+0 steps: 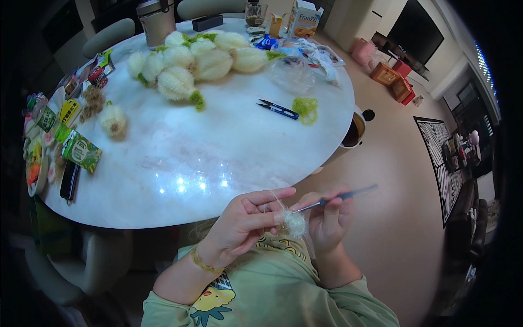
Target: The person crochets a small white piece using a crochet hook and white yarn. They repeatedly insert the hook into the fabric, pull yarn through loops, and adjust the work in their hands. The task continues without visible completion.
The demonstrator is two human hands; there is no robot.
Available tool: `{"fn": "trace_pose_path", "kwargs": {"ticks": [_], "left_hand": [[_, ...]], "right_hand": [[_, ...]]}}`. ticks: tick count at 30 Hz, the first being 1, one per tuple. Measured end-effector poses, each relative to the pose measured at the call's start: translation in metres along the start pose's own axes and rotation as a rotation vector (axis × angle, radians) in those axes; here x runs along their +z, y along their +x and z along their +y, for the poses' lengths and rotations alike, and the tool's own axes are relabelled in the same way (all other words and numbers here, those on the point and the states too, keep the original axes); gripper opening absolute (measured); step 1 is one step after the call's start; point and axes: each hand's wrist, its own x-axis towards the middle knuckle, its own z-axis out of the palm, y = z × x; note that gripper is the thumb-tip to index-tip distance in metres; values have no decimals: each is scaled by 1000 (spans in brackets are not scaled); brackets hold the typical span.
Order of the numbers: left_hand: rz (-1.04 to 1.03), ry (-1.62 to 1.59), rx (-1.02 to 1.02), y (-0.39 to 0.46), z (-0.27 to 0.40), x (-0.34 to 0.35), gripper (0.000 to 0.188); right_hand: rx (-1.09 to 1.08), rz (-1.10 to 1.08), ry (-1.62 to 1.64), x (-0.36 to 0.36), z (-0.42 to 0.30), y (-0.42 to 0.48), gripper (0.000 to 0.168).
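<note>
My left hand [255, 218] pinches a small, fuzzy, pale crocheted piece [295, 224] between thumb and fingers, and a strand of yarn runs over its raised index finger. A crochet hook [347, 195] with a blue handle is in my right hand [333, 216], its metal tip at the top of the piece. Both hands are over my lap, just off the table's near edge. Beyond them on the table lie thread snips [278, 109] beside a tangle of green yarn [305, 110]. Several fuzzy white crocheted pieces with green ends [212, 64] are heaped farther back.
The white marble-look table [245, 151] holds a small fuzzy ball [113, 120], a green packet [81, 151] and a black phone-like object [70, 180] at left. A large tumbler [156, 24], a biscuit box [304, 21] and a plastic bag [292, 75] stand or lie farther back.
</note>
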Motion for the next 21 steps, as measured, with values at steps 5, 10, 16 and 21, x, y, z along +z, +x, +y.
{"fn": "trace_pose_path", "kwargs": {"ticks": [5, 10, 16, 21], "left_hand": [[49, 141, 127, 2, -6, 1, 55], [187, 243, 268, 2, -20, 10, 62], [96, 129, 149, 2, -18, 3, 68], [52, 99, 139, 2, -16, 0, 70]], "right_hand": [[343, 72, 247, 4, -1, 5, 24], [-213, -124, -497, 10, -6, 8, 13], [-564, -322, -763, 1, -7, 9, 14], [-51, -78, -96, 2, 4, 0, 21]]}}
